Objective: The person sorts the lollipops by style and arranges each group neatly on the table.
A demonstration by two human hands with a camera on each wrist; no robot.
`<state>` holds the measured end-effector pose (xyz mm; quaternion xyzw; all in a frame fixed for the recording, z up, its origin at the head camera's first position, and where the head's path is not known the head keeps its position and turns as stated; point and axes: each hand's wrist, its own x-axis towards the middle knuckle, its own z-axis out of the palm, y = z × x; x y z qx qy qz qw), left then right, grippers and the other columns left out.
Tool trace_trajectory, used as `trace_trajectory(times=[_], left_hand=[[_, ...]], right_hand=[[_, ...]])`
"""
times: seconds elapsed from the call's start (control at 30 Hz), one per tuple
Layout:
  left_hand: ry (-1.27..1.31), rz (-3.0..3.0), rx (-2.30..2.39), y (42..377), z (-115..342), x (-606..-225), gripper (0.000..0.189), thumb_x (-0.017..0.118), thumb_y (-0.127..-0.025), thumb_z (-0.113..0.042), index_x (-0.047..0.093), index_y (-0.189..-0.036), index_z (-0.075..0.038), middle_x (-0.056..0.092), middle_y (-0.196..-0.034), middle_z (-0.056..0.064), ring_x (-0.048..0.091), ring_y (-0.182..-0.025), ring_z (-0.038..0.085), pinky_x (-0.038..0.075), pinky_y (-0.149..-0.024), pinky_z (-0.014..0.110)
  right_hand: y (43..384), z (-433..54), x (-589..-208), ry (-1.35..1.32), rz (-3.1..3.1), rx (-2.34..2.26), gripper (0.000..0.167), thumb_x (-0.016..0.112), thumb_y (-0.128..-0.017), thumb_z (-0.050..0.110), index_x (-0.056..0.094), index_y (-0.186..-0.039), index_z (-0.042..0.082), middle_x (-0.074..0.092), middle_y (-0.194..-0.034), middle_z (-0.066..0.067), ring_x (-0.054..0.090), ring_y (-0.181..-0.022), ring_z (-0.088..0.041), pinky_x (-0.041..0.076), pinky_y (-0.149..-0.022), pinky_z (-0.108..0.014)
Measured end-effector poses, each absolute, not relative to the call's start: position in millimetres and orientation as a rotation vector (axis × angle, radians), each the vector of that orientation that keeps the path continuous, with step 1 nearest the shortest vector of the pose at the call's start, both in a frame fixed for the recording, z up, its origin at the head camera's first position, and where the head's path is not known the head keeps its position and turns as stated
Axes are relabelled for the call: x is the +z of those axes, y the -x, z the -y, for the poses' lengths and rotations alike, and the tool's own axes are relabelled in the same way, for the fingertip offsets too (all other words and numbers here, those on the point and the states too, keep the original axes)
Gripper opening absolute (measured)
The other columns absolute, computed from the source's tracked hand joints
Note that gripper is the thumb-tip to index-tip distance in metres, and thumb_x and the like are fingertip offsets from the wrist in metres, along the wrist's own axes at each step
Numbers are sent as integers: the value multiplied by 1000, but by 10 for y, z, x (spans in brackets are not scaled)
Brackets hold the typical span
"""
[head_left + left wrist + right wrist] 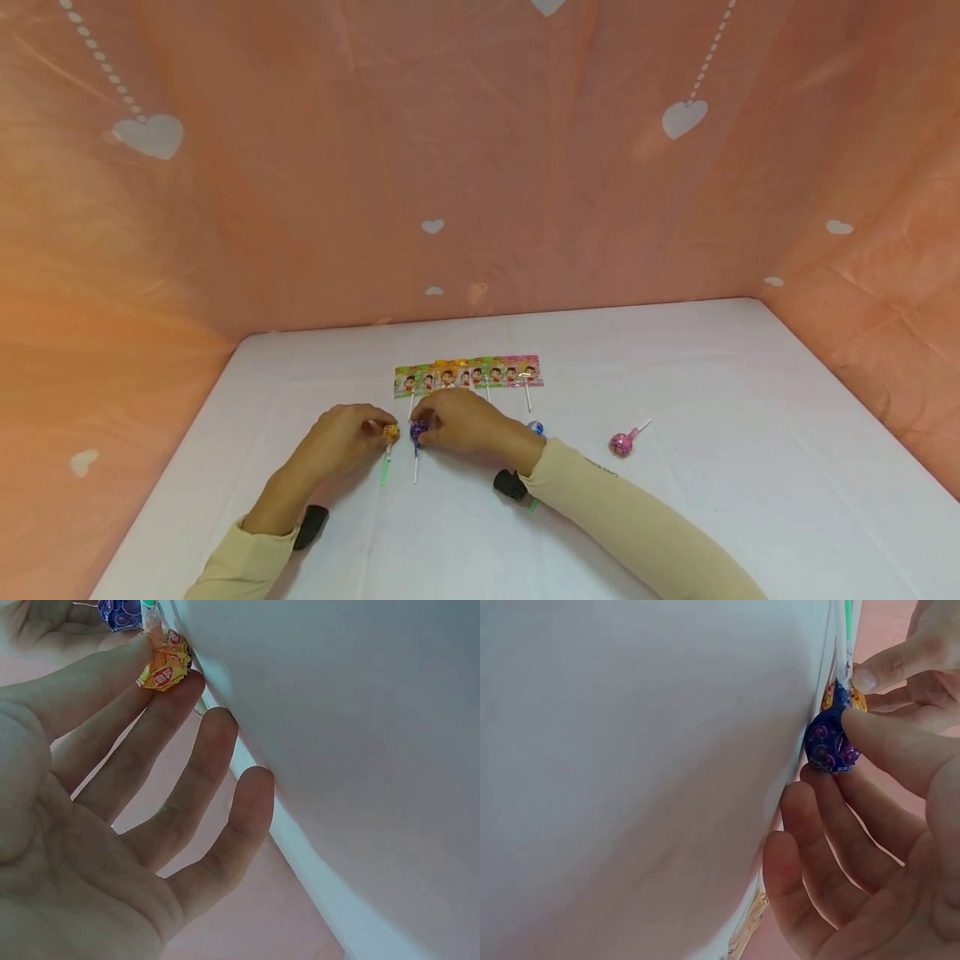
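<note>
My left hand [341, 440] pinches the wrapped yellow-orange head of a lollipop [391, 432] between thumb and fingers. Its green-ended stick points toward the front of the table. Just to the right, my right hand [467, 422] holds a purple-blue wrapped lollipop [417, 431] by its head, its white stick also pointing forward. The two lollipops lie side by side with a small gap. In the left wrist view the yellow wrapper [166, 667] sits at the fingertips, the other fingers spread. In the right wrist view the thumb presses the purple wrapper [831, 742].
Behind the hands lies a row of flat packets [450, 375] in green, orange and pink, some with white sticks showing. A blue-and-white lollipop [536, 427] is partly hidden by the right forearm. A pink lollipop [621, 445] lies farther right on the white table [750, 500].
</note>
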<state>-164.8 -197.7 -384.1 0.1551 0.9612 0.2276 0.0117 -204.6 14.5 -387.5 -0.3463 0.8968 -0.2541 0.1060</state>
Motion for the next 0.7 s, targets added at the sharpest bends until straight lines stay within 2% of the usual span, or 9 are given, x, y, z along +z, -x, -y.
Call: trace_trajectory(times=[0.27,0.43,0.7], left_hand=[[-475,-2982,720,1643,1983,-3842,22,77,-82,-7,77,-104,-11,74,-95,2,67,-85,15,55,-76,38],[-460,-2977,717,1636,1965,-3842,22,77,-82,-7,77,-104,-11,74,-94,2,66,-85,15,54,-77,38],[-499,-2984,731,1665,1901,-3837,21,76,-84,-7,77,-104,-11,74,-93,1,66,-84,14,54,-78,37]], right_hand=[[2038,-131,-3885,1041,-2644,-746,27,74,-89,22,73,-115,15,74,-103,5,63,-88,-2,50,-80,-19],[2018,-187,-3864,1010,-2646,-752,28,73,-89,23,72,-116,17,73,-106,6,63,-92,-3,50,-84,-21],[2001,-646,-3585,999,-2684,-770,33,71,-91,26,69,-121,13,72,-116,0,67,-94,-13,51,-85,-30]])
